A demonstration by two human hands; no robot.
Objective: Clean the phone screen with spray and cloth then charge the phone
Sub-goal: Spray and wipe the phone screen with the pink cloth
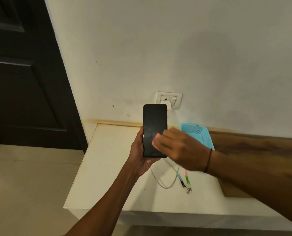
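- Above the white table [107, 167], in front of the wall socket [169, 99], the left hand [141, 154] grips the phone [154, 130] upright, thumb along its left edge and fingers curled round its lower end; the dark screen faces the camera and looks faintly smeared
- The right hand [181, 150] lies across the lower right part of the screen, fingers bent over a pink cloth [156, 140] that it presses against the glass; only a small patch of cloth shows beyond the fingers
- A thin dark band circles the right wrist
- A white charger [163, 102] sits plugged into the socket, partly hidden behind the top of the phone
- Its white cable [160, 182] loops on the table below the hands, ending in connectors [187, 189] with blue and pink-green wraps, lying loose and apart from the phone
- A light blue mesh basket [196, 133] stands against the wall, just behind the right hand
- A dark door [22, 74] fills the left side
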